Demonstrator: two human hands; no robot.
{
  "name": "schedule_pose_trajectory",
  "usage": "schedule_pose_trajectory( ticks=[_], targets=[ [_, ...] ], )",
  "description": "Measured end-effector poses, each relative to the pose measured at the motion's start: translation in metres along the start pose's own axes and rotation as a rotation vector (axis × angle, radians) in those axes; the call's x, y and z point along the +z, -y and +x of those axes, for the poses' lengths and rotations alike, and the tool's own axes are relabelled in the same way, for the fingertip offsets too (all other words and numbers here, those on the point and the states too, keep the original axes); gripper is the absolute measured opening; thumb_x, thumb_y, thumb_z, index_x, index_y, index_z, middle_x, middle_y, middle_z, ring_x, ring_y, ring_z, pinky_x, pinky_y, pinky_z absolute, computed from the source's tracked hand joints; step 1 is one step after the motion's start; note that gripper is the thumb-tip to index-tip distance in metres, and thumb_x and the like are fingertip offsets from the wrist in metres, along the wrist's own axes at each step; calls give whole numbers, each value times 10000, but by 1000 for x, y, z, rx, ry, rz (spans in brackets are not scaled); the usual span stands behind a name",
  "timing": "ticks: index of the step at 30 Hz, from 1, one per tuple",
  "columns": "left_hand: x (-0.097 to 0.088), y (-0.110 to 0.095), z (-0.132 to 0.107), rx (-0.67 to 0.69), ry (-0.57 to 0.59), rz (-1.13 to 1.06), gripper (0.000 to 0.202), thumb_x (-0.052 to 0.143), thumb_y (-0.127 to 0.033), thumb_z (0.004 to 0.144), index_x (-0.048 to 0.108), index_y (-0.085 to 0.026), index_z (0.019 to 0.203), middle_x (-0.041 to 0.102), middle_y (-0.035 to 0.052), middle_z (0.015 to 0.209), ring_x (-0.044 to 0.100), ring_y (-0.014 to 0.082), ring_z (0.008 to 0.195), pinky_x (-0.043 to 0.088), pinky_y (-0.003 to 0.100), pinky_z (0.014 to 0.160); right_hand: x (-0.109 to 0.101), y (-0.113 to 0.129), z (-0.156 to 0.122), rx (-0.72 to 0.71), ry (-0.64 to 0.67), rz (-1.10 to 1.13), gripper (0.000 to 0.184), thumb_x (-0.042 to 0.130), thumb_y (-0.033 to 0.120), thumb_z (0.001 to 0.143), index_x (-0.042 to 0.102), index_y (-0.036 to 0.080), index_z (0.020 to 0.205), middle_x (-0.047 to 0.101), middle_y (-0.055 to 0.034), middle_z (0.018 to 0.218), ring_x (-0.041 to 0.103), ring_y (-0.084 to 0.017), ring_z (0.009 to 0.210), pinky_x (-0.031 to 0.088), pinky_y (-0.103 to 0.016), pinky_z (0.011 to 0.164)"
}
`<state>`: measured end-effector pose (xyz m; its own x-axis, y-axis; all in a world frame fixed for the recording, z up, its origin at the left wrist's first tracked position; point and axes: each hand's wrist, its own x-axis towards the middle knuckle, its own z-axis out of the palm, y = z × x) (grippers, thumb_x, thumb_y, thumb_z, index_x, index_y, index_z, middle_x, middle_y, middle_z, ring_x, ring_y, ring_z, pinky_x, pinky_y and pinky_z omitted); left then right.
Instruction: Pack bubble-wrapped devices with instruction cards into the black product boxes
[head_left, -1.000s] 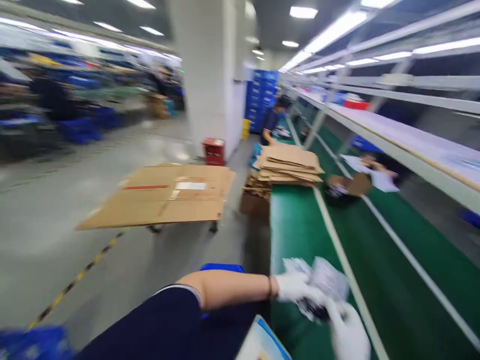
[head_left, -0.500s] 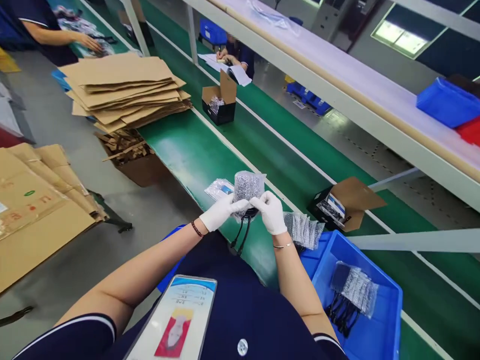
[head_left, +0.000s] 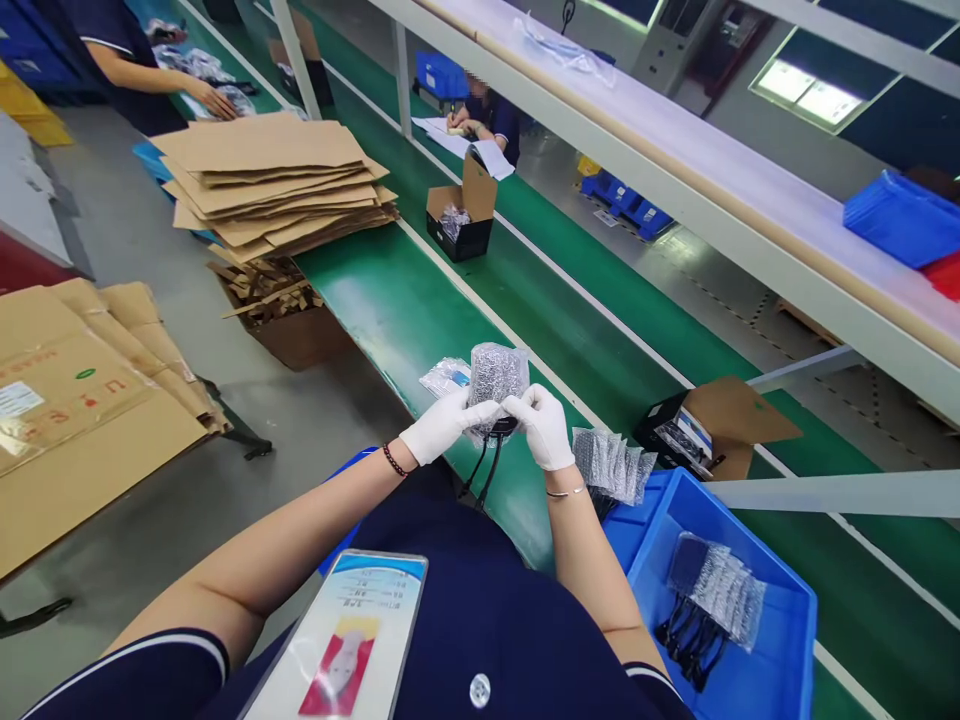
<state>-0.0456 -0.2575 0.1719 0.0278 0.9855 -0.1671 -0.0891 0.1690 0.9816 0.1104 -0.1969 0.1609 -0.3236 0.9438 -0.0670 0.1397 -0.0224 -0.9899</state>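
Observation:
My left hand [head_left: 444, 425] and my right hand [head_left: 541, 425], both in white gloves, pinch the lower edge of a bubble-wrap pouch [head_left: 496, 375] held upright over the green conveyor belt [head_left: 390, 300]. A dark part with black cables [head_left: 484, 470] hangs out of the pouch's bottom between my hands. Behind the pouch a flat clear packet [head_left: 446, 376] lies on the belt. Right of my right hand, another bubble-wrap pouch [head_left: 611, 464] lies at the corner of a blue bin [head_left: 787, 660].
The blue bin holds one wrapped part with black cables [head_left: 712, 600]. An open black carton [head_left: 694, 435] sits beyond it, another [head_left: 461, 222] farther along. Flattened cardboard [head_left: 270, 180] is stacked at the belt's left edge. Other people work at the far end and across the belt.
A second ago my view faced down the aisle with my hands low and blurred. Since half a second ago my hands and the pouch have barely moved; only the view shifted slightly.

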Motion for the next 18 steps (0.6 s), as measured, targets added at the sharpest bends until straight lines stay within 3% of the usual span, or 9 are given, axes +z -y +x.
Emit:
schedule_pose_trajectory(
  ticks=[11, 18],
  targets=[
    [-1, 9, 5, 18, -30, -29, 835, 751, -628, 633, 568, -127, 1276, 629, 132, 1290, 522, 369, 1251, 376, 512, 1105, -1, -2, 10, 17, 33, 3, 351, 701, 334, 671, 384, 232, 560, 405, 96, 483, 401, -102, 481, 323, -258, 503],
    [2, 7, 9, 47, -210, 139, 639, 716, -569, 663, 639, -136, 1127, 692, 98, 1154, 611, 336, 1117, 490, 468, 996, -5, -1, 6, -15, 108, -66, 347, 736, 393, 635, 445, 223, 717, 443, 76, 668, 411, -112, 620, 351, -264, 618]
  ],
)
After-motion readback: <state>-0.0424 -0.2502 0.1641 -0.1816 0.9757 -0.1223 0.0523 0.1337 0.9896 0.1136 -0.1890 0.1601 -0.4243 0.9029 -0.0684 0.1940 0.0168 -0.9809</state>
